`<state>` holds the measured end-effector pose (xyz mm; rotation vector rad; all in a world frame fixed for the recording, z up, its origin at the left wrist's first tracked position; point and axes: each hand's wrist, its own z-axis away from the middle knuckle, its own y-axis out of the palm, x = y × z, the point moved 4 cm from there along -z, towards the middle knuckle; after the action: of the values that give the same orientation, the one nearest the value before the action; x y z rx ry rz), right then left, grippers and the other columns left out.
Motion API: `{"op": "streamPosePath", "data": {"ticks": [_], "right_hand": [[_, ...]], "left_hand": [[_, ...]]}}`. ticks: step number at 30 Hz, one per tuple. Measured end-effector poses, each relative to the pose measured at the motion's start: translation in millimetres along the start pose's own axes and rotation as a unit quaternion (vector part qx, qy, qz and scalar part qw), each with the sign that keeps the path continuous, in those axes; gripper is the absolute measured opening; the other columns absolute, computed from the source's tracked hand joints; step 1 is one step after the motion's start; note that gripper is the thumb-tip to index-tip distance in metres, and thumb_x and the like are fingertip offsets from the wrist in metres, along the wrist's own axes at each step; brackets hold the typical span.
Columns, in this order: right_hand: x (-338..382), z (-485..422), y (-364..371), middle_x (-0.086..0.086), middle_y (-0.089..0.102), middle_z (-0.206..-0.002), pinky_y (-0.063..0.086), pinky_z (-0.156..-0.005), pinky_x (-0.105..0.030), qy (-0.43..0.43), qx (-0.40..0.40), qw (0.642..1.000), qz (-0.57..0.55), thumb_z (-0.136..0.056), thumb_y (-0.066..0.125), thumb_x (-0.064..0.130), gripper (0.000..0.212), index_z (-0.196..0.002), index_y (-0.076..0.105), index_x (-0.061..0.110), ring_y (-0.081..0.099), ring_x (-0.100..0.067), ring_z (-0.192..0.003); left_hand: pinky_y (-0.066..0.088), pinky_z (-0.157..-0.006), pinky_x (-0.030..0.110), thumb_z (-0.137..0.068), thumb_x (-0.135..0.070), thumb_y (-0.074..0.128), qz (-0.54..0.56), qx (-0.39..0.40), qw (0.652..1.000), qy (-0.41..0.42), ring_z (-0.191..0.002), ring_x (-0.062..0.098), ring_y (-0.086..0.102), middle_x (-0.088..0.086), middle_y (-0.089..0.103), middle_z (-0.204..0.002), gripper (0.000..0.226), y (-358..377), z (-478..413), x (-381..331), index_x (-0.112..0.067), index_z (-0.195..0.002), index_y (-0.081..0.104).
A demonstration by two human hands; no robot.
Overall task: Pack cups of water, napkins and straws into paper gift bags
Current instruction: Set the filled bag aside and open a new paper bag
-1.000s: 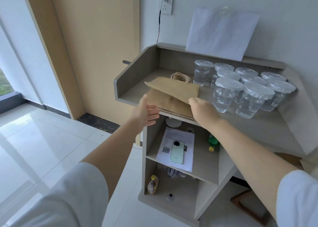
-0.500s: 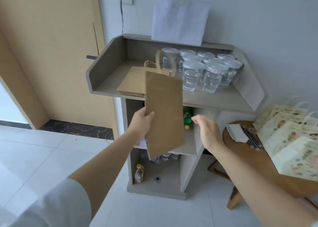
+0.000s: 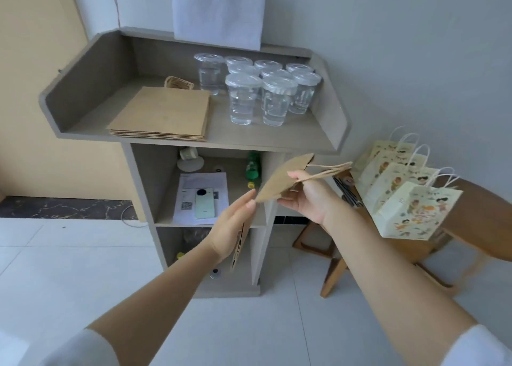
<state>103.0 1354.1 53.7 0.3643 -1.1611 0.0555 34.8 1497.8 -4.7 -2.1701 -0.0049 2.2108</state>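
A flat brown paper bag [image 3: 279, 182] is held in the air in front of the grey stand [image 3: 249, 141], its twine handles pointing right. My right hand [image 3: 307, 199] grips its upper part near the handles, thumb on top. My left hand [image 3: 235, 227] holds the lower part, fingers stretched along the paper, and the bag's bottom shows below the palm. On the stand's top lies a stack of flat brown bags [image 3: 163, 113], with several lidded cups of water [image 3: 243, 99] to its right. Dark straws [image 3: 346, 191] lie on the wooden table [image 3: 484, 199] at right.
Several printed gift bags [image 3: 415, 213] stand upright on the wooden table. The stand's middle shelf holds a phone [image 3: 205, 202] on papers and a green bottle [image 3: 253, 166]. A white sheet [image 3: 219, 8] hangs on the wall above. White tiled floor lies below.
The brown bag went from the stack into my left hand, then tilted sideways. My right hand has taken hold of its upper end. The view has turned right and down.
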Motion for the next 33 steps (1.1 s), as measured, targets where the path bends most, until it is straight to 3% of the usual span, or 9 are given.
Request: {"op": "streamPosePath", "data": {"ticks": [3, 6, 10, 18, 21, 24, 27, 30, 33], "right_hand": [[-0.1, 9.7, -22.2, -0.006, 0.066, -0.078, 0.052, -0.061, -0.028, -0.036, 0.039, 0.994, 0.097, -0.098, 0.04, 0.014, 0.02, -0.095, 0.06, 0.01, 0.062, -0.017, -0.07], [-2.8, 14.9, -40.1, -0.014, 0.068, -0.097, 0.056, -0.074, -0.038, -0.071, 0.11, 0.978, 0.162, -0.092, 0.054, 0.032, 0.033, -0.113, 0.059, 0.007, 0.067, -0.03, -0.09], [-6.1, 12.0, -70.2, -0.007, 0.067, -0.112, 0.056, -0.083, -0.041, -0.096, 0.106, 0.979, 0.149, -0.084, 0.06, 0.042, 0.046, -0.119, 0.059, 0.013, 0.065, -0.02, -0.105], [-2.5, -5.3, -116.0, -0.007, 0.066, -0.081, 0.049, -0.054, -0.024, -0.093, -0.005, 0.969, 0.231, -0.085, 0.052, -0.003, 0.018, -0.092, 0.064, 0.009, 0.064, -0.023, -0.076], [-6.2, -12.5, -126.2, -0.005, 0.058, -0.074, 0.04, -0.055, -0.02, -0.122, -0.033, 0.91, 0.396, -0.085, 0.051, 0.0, 0.012, -0.082, 0.057, 0.01, 0.057, -0.019, -0.07], [-10.2, -11.3, -140.1, -0.013, 0.062, -0.093, 0.044, -0.069, -0.026, -0.139, -0.073, 0.825, 0.542, -0.089, 0.048, 0.006, 0.018, -0.105, 0.057, 0.004, 0.061, -0.032, -0.091], [-4.3, -5.6, -159.0, -0.014, 0.061, -0.113, 0.047, -0.081, -0.034, -0.113, -0.119, 0.726, 0.667, -0.094, 0.043, 0.005, 0.023, -0.115, 0.051, 0.005, 0.059, -0.033, -0.104], [7.8, -7.7, -187.2, -0.013, 0.061, -0.114, 0.05, -0.08, -0.031, -0.081, -0.194, 0.643, 0.736, -0.097, 0.044, 0.01, 0.023, -0.118, 0.052, 0.006, 0.061, -0.028, -0.104], [16.7, -9.0, -207.6, -0.013, 0.063, -0.112, 0.051, -0.076, -0.028, -0.064, -0.226, 0.61, 0.757, -0.097, 0.046, 0.011, 0.024, -0.118, 0.054, 0.004, 0.062, -0.026, -0.102]], "left_hand": [[0.041, -0.102, 0.044, -0.05, -0.089, 0.045, 0.088, 0.054, 0.992, -0.069, -0.128, 0.024, 0.048, -0.007, 0.043, -0.143, 0.096, 35.7, -18.3, -15.7, -0.045, -0.135, 0.039], [0.046, -0.097, 0.038, -0.074, -0.074, 0.047, 0.056, 0.072, 0.995, -0.05, -0.122, 0.018, 0.053, -0.011, 0.054, -0.133, 0.067, 68.7, -32.7, -34.7, -0.043, -0.134, 0.044], [0.043, -0.098, 0.021, -0.078, -0.061, 0.061, 0.061, 0.058, 0.996, -0.023, -0.119, 0.003, 0.053, -0.011, 0.058, -0.127, 0.073, 103.5, -41.6, -39.8, -0.026, -0.139, 0.04], [0.048, -0.089, 0.039, -0.089, -0.024, 0.056, 0.025, 0.024, 0.991, -0.126, -0.1, 0.028, 0.059, 0.013, 0.061, -0.108, 0.041, 144.5, -68.2, -13.8, -0.006, -0.125, 0.05], [0.049, -0.076, 0.04, -0.089, -0.013, 0.047, -0.174, -0.004, 0.974, -0.144, -0.089, 0.036, 0.061, 0.023, 0.061, -0.094, 0.028, 152.7, -80.0, -6.4, 0.006, -0.106, 0.057], [0.049, -0.068, 0.031, -0.094, -0.011, 0.044, -0.422, 0.004, 0.899, -0.117, -0.085, 0.032, 0.064, 0.017, 0.065, -0.094, 0.026, 155.5, -84.4, -9.0, 0.005, -0.105, 0.06], [0.049, -0.075, 0.031, -0.093, -0.009, 0.045, -0.477, -0.027, 0.869, -0.128, -0.092, 0.03, 0.063, 0.013, 0.065, -0.101, 0.023, 145.8, -95.9, 5.2, -0.002, -0.11, 0.059], [0.046, -0.064, 0.027, -0.092, -0.008, 0.045, -0.498, -0.066, 0.848, -0.169, -0.064, 0.018, 0.057, 0.004, 0.057, -0.072, 0.021, 122.4, -99.1, 15.4, -0.003, -0.1, 0.064], [0.046, -0.063, 0.028, -0.09, -0.004, 0.048, -0.521, -0.096, 0.826, -0.195, -0.066, 0.023, 0.056, 0.008, 0.056, -0.073, 0.016, 102.3, -99.5, 13.9, 0.0, -0.097, 0.063]]}}
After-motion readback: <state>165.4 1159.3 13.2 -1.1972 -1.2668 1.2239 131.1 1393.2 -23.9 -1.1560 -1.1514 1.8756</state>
